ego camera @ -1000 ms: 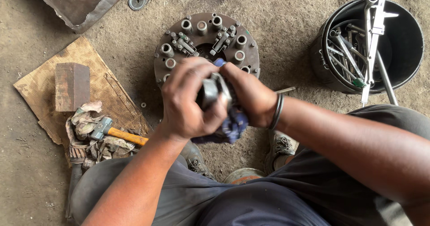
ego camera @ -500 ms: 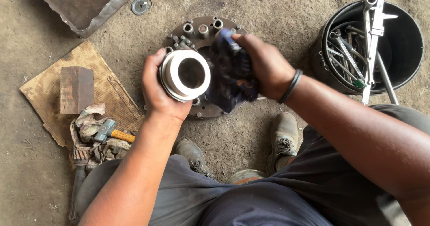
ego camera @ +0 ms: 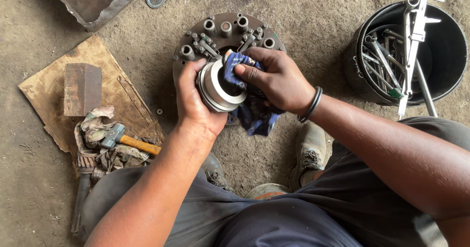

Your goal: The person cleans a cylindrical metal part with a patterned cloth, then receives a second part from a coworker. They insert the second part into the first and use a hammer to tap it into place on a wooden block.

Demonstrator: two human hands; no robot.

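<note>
Floor: bare dirt.
Left hand (ego camera: 196, 97): gripping metal ring (ego camera: 218, 88) — steadied, opening facing up.
Right hand (ego camera: 276, 78): pressing blue rag (ego camera: 254, 112) inside, from 3 o'clock.

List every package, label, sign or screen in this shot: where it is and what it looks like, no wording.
No label, sign or screen shows.
Nearest to packaging: a flattened brown cardboard sheet on the floor at left, under a rusty metal block.
A round black bucket at upper right, holding tools.
The left hand holds a metal ring; the right hand presses a blue rag into it.
</note>
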